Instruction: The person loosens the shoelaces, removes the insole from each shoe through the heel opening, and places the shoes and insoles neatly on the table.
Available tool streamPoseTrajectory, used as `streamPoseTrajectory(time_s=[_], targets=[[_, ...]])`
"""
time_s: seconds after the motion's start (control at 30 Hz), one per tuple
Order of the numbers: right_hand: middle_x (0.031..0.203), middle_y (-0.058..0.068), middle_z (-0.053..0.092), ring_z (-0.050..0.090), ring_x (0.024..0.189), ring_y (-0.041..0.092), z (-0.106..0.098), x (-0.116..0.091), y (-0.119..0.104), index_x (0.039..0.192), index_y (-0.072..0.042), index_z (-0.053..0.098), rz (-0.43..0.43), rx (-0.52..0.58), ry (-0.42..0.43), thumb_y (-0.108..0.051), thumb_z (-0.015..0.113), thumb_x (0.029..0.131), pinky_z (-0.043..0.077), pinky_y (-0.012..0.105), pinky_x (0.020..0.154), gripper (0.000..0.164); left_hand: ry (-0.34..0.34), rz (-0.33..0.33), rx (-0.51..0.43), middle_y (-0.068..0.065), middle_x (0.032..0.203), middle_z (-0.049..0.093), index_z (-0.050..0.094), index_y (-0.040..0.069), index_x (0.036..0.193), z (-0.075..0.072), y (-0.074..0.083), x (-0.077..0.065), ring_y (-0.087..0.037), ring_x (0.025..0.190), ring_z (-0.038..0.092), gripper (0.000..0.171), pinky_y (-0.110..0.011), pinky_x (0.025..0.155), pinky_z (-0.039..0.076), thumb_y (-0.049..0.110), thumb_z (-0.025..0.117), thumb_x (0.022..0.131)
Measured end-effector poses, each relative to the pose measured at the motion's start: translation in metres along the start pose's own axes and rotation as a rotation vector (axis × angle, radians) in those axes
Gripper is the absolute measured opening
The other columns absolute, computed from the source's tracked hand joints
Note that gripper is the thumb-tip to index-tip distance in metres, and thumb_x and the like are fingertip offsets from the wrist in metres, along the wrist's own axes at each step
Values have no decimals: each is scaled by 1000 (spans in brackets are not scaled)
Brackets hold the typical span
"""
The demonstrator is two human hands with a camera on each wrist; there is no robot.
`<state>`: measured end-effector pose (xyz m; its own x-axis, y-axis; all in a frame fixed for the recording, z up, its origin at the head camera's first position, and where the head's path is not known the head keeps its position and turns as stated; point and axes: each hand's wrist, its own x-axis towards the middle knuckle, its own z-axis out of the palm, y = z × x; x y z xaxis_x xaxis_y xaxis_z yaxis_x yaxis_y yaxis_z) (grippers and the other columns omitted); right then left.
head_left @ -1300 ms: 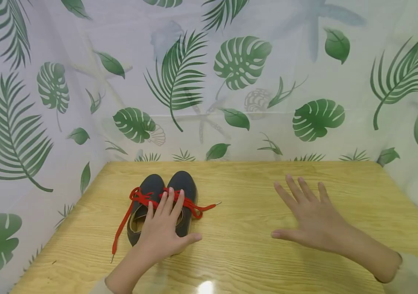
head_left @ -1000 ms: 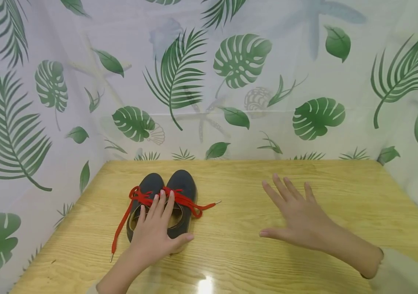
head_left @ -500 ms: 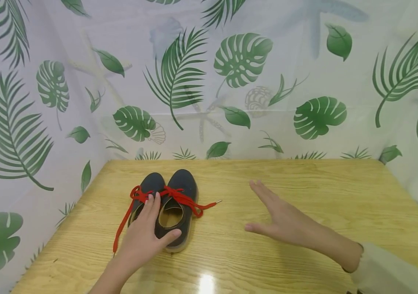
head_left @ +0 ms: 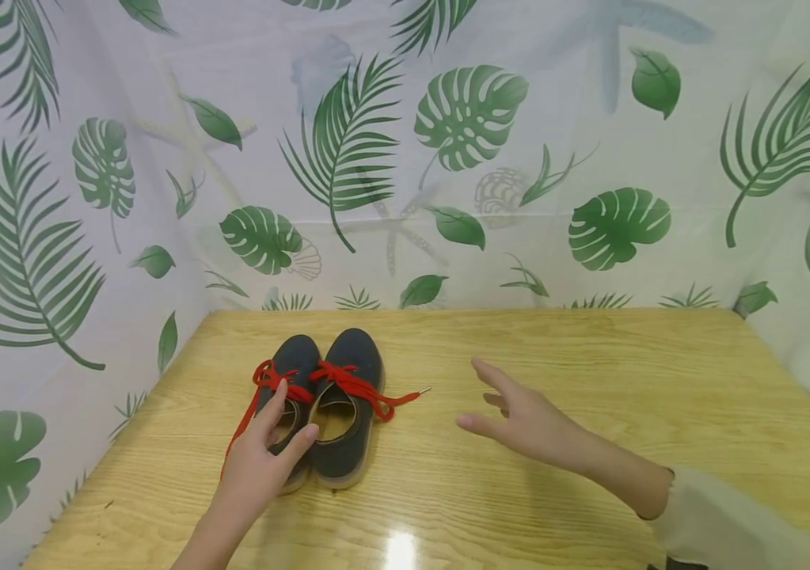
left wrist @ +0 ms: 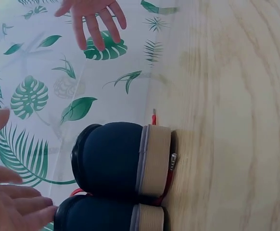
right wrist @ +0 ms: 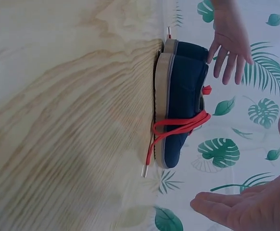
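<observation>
A pair of dark navy lace-up shoes stands side by side on the table, toes toward the back: the left shoe (head_left: 296, 353) and the right shoe (head_left: 356, 348). Both carry red shoelaces (head_left: 355, 383), tied, with loose ends trailing outward. My left hand (head_left: 256, 457) hovers over the left shoe's outer side and heel, hiding part of it; its fingers are extended, thumb apart. In the right wrist view this left hand (right wrist: 230, 41) hangs above the shoes. To their right, my right hand (head_left: 536, 427) is held above the table, fingers extended and thumb apart, holding nothing.
The light wooden table (head_left: 590, 348) ends at a white cloth backdrop (head_left: 390, 182) printed with green leaves, which also rises along both sides. A bright reflection lies on the table's near part.
My right hand has moved left toward the shoes and turned edge-on. My left hand has drawn back to the left and nearer, uncovering the right shoe. The shoes have stayed put.
</observation>
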<state>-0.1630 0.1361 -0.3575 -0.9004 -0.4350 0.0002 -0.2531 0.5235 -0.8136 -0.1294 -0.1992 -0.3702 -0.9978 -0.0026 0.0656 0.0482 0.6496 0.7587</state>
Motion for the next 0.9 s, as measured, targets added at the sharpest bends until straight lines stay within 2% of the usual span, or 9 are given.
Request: streamPoseTrajectory(time_s=[0.07,0.2,0.3,0.43,0.57,0.7,0.8,0.9], targets=[[154,20,21,38,131,44,1,1,-1,152,-9,15,31,51,-4,-47,58,91,36,54,103,84,42,-12,-84,-10,150,36,26,26,150,0,-1,-1,-29,130,45,73,-43,100,44,45,62,89],[150,23,29,42,128,43,2,4,-5,151,-7,19,103,128,9,-48,57,91,45,52,97,82,126,-12,-224,-4,143,46,40,19,144,-1,-1,-3,-18,123,52,65,-24,91,49,36,67,88],[147,24,34,47,125,41,2,7,-8,149,-4,21,159,286,-7,-45,55,93,46,49,96,78,167,-26,-315,-5,136,54,49,13,139,-2,0,-5,-7,110,61,58,-17,81,51,31,69,87],[147,28,31,53,120,39,-1,9,-9,148,1,19,253,599,-73,-42,51,96,48,45,95,74,203,-69,-426,-12,128,59,55,7,132,-3,2,-7,2,93,65,51,-22,72,56,26,69,88],[147,32,26,55,118,38,-1,12,-7,147,2,19,360,808,-94,-44,51,96,51,42,91,76,226,-127,-494,-11,120,65,58,5,129,-3,2,-11,-4,87,69,47,-27,68,57,25,70,87],[149,30,24,49,124,38,2,13,-5,147,3,21,426,942,-46,-45,52,95,50,40,92,77,237,-159,-575,-9,112,69,57,-1,128,3,0,-17,-10,85,70,46,-29,67,58,21,68,88],[149,28,24,46,126,38,5,14,-4,147,3,21,457,1019,9,-43,54,95,49,40,94,77,256,-186,-679,-1,104,71,56,-5,127,10,-3,-20,-11,85,70,46,-31,68,58,20,67,89],[150,26,23,45,127,37,9,16,-4,147,3,22,483,1077,45,-42,55,94,47,41,97,76,276,-232,-801,6,98,72,58,-3,124,16,-7,-24,-12,88,70,42,-32,72,57,20,65,90]])
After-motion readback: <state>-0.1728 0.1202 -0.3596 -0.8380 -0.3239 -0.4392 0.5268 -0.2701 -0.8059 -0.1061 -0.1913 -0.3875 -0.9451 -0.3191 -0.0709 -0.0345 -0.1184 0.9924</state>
